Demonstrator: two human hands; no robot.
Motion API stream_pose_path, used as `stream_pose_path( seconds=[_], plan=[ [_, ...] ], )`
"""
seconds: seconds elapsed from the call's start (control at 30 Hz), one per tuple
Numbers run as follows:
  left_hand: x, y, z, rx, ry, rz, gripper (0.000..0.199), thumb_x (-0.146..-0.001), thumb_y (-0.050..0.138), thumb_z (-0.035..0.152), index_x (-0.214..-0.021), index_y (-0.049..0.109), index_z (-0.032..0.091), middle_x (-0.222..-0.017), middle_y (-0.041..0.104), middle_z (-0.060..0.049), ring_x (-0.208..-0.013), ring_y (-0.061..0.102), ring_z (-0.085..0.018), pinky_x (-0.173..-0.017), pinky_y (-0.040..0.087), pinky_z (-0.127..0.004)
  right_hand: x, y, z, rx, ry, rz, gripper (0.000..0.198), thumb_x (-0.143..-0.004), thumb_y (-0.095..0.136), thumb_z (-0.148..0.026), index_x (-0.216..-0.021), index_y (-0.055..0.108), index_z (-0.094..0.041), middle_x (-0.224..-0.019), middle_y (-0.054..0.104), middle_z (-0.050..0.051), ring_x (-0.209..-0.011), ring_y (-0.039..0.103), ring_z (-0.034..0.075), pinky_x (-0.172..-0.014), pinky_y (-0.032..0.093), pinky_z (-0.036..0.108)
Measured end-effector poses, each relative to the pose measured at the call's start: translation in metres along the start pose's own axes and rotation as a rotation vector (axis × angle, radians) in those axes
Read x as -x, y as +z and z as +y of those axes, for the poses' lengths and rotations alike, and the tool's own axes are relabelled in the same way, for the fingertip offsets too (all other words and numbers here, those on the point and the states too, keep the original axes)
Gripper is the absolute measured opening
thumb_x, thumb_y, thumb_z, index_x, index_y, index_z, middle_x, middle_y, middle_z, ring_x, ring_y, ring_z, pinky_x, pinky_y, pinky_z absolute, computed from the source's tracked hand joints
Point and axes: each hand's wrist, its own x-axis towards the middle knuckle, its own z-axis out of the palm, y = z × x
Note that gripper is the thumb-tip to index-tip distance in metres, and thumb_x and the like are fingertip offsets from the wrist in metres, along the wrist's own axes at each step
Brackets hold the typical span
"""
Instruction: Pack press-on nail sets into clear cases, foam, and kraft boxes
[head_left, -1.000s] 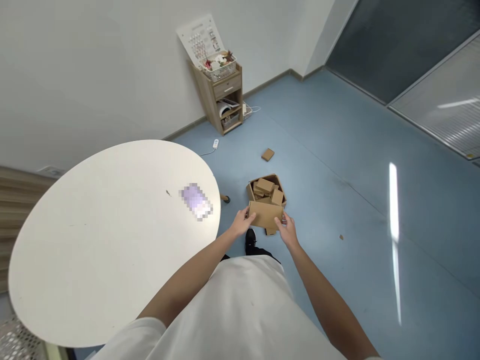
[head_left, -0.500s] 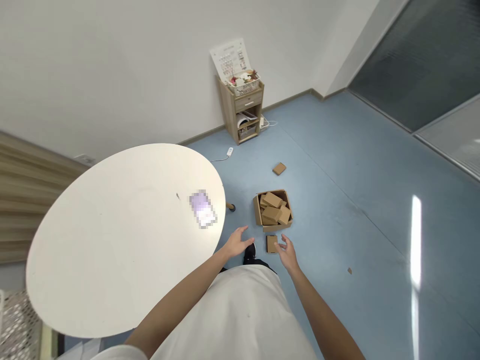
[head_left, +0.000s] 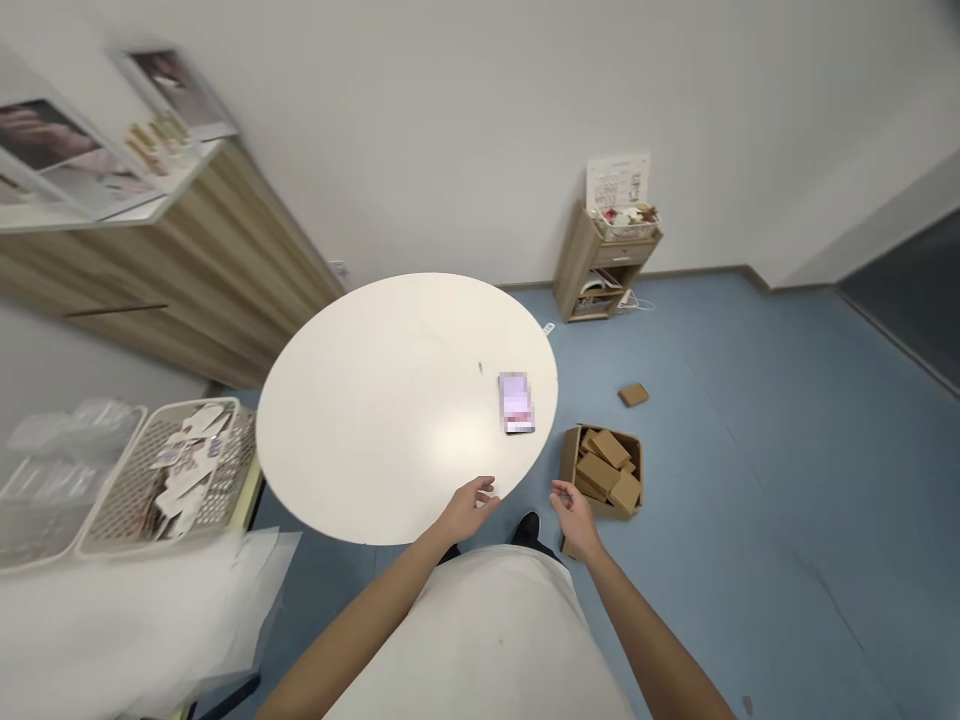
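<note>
Mind the carton point(head_left: 569, 462)

Head view: our left hand point(head_left: 465, 507) and right hand point(head_left: 575, 514) are apart, loosely curled, both empty. Small boxes point(head_left: 598, 471) lie piled in the carton; our shoe point(head_left: 528, 526), near it, could knock it with a careless step.

A round white table point(head_left: 360, 420) fills the centre of the frame; a pixelated, phone-like item point(head_left: 517, 403) lies near its right edge, a tiny dark piece point(head_left: 481, 367) just beside it. On the blue floor point(head_left: 712, 560), right of centre, stand an open carton point(head_left: 570, 458) and, above it, a flat brown box point(head_left: 634, 394). Upper right, a wooden cabinet point(head_left: 574, 262) carries a white basket point(head_left: 628, 232) and a printed board point(head_left: 616, 182).
</note>
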Motion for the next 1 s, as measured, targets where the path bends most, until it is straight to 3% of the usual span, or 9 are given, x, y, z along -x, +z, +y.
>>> stream_pose_path(
  seconds=[0.23, 0.43, 0.67, 0.87, 1.0],
  plan=[
    [0.068, -0.081, -0.062, 0.141, -0.089, 0.269, 0.047, -0.072, 0.053, 0.042, -0.113, 0.051, 0.018, -0.109, 0.058, -0.01, -0.088, 0.058, -0.018, -0.075, 0.046, -0.03, 0.03, 0.105, -0.04, 0.103, -0.106, -0.304, 0.036, -0.069, 0.052, -0.043, -0.095, 0.06, -0.02, -0.084, 0.064, 0.006, -0.069, 0.058, 0.018, -0.065, 0.048, 0.033],
    [0.117, -0.129, -0.095, 0.261, -0.13, 0.554, 0.045, -0.071, 0.055, 0.04, -0.11, 0.053, 0.018, -0.105, 0.059, -0.011, -0.086, 0.059, -0.02, -0.074, 0.047, -0.032, 0.048, 0.184, -0.083, 0.229, -0.163, -0.612, 0.037, -0.07, 0.05, -0.046, -0.095, 0.06, -0.021, -0.084, 0.063, 0.004, -0.068, 0.056, 0.016, -0.066, 0.048, 0.031],
    [0.161, -0.164, -0.114, 0.352, -0.225, 0.747, 0.047, -0.073, 0.053, 0.042, -0.113, 0.051, 0.017, -0.111, 0.057, -0.012, -0.09, 0.058, -0.02, -0.076, 0.047, -0.032, 0.043, 0.25, -0.118, 0.249, -0.211, -0.842, 0.035, -0.071, 0.052, -0.045, -0.096, 0.06, -0.021, -0.088, 0.064, 0.005, -0.076, 0.059, 0.018, -0.073, 0.047, 0.033],
    [0.197, -0.18, -0.138, 0.41, -0.339, 0.918, 0.049, -0.073, 0.052, 0.045, -0.114, 0.05, 0.017, -0.112, 0.057, -0.012, -0.092, 0.058, -0.021, -0.077, 0.047, -0.032, 0.031, 0.311, -0.13, 0.286, -0.197, -1.022, 0.037, -0.071, 0.052, -0.046, -0.096, 0.059, -0.02, -0.088, 0.063, 0.007, -0.077, 0.059, 0.019, -0.075, 0.047, 0.034],
    [0.216, -0.189, -0.151, 0.453, -0.412, 0.967, 0.054, -0.072, 0.053, 0.047, -0.116, 0.048, 0.016, -0.113, 0.055, -0.012, -0.094, 0.057, -0.022, -0.077, 0.047, -0.032, 0.033, 0.35, -0.146, 0.333, -0.241, -1.112, 0.038, -0.07, 0.052, -0.046, -0.095, 0.059, -0.019, -0.087, 0.063, 0.007, -0.076, 0.059, 0.019, -0.073, 0.047, 0.033]
  ],
)
